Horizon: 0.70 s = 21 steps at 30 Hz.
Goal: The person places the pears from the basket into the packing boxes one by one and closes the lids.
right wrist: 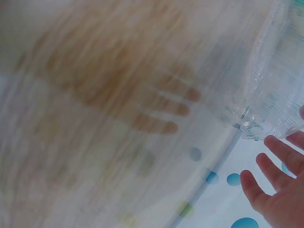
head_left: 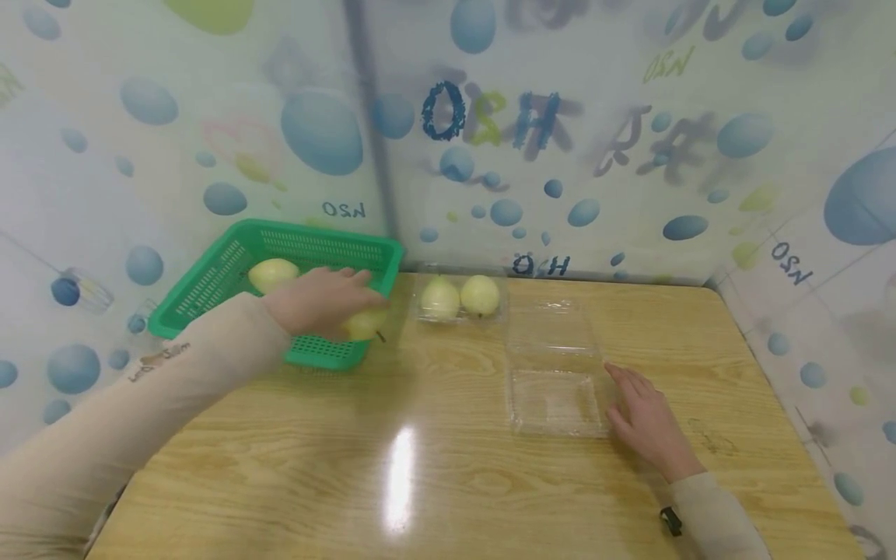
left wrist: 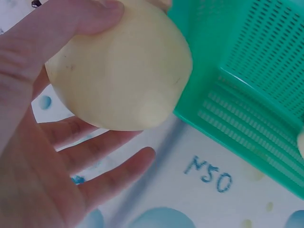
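My left hand (head_left: 323, 299) holds a pale yellow pear (head_left: 364, 325) over the right end of the green basket (head_left: 329, 354). In the left wrist view, the thumb lies across the pear (left wrist: 123, 71) and some fingers reach behind it, while others stretch out below. My right hand (head_left: 649, 424) is at the right edge of an opened clear plastic box (head_left: 556, 400), fingers extended and fingertips right at its side. The right wrist view shows the spread fingers (right wrist: 280, 154) beside the clear plastic wall (right wrist: 270, 95).
Another pear (head_left: 273, 275) lies in the basket. Against the back wall stands a clear box (head_left: 423, 315) with two pears (head_left: 480, 295) inside. The wooden table (head_left: 455, 467) meets patterned walls at the back and right. A small black object (head_left: 670, 521) is near the right sleeve.
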Tool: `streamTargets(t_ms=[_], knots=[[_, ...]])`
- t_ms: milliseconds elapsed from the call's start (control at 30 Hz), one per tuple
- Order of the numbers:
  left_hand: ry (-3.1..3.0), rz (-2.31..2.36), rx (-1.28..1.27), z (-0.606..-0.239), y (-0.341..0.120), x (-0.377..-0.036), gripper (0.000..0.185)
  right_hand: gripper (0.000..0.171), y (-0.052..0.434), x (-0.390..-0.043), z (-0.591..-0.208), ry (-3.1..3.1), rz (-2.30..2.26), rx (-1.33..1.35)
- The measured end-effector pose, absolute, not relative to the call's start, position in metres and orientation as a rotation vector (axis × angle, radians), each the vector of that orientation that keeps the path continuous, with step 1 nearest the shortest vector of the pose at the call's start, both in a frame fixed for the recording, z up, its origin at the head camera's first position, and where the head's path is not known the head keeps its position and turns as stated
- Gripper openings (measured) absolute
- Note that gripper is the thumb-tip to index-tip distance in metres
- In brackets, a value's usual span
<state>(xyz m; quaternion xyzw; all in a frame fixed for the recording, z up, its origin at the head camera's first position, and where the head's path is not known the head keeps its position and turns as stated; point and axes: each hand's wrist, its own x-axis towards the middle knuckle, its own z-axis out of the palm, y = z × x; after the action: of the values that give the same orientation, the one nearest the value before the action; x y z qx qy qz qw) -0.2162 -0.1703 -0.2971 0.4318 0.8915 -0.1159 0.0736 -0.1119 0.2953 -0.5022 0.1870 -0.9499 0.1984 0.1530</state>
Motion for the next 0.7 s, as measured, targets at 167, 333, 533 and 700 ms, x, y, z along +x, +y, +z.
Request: streamTargets(t_ms=[167,333,533,700], knots=[[2.659,-0.398,1.405,-0.301,-0.153,-0.211,0.061,0.059,0.294,-0.112,-0.500,-2.716,0.575,0.547],[2.617,-0.417,1.476,-0.307,-0.136,-0.206,0.067,0.060,0.294,-0.112,-0.500,-2.733,0.572,0.539],[2.534,-0.472,1.529,-0.319,-0.112,-0.199,0.068,0.060,0.294,-0.111,-0.501,-2.750,0.581,0.524],[2.457,-0.533,1.587,-0.333,-0.090,-0.191,0.077,0.060,0.294,-0.111,-0.501,-2.748,0.578,0.524]])
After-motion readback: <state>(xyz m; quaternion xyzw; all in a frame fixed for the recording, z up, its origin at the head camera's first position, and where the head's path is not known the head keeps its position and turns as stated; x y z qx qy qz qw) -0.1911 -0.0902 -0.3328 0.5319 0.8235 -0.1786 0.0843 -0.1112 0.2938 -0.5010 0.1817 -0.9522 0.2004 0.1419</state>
